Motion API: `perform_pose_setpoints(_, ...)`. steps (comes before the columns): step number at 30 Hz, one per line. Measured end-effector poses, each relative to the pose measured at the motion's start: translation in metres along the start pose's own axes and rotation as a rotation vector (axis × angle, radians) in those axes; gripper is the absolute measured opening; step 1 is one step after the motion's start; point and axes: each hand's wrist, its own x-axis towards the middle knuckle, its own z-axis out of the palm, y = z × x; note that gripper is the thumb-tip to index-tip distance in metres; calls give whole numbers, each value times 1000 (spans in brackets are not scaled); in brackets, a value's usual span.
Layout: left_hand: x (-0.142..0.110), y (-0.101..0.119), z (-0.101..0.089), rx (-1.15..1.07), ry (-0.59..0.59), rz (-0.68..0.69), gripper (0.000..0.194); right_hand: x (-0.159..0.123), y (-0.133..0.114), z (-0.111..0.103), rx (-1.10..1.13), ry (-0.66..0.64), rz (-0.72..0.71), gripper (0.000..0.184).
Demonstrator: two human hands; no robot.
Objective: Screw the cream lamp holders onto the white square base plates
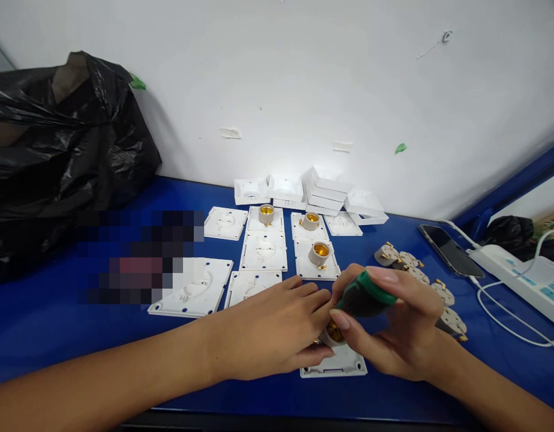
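My right hand point(394, 324) is closed around the green and black handle of a screwdriver point(369, 295), which points down; its tip is hidden. Below it a round lamp socket point(334, 333) with a brass-coloured threaded inside sits on a square white plate point(334, 367) near the front of the table. My left hand point(295, 327) grips this socket from the left, fingers bent and thumb low over the plate. Behind my hands another socket point(319, 253) stands on its own white plate point(304, 273), with two more sockets on plates farther back.
White plates point(264, 249) without sockets lie to the left, and white box-like covers point(328, 189) are piled against the wall. Several loose sockets point(443, 293) lie at right, near a phone point(450, 249) and a power strip point(520, 276) with cables. A black bag point(70, 156) fills the left.
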Motion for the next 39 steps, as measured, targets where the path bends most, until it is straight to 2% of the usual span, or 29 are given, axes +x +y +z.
perform_pose_setpoints(16,-1,1,0,-17,20,4,17,-1,1,0,-59,6,3,87)
perform_pose_setpoints(34,1,3,-1,19,-12,-11,20,3,-1,-2,-44,-30,2,90)
perform_pose_setpoints(39,-1,2,-1,-27,22,1,16,3,-1,-2,-45,-33,9,89)
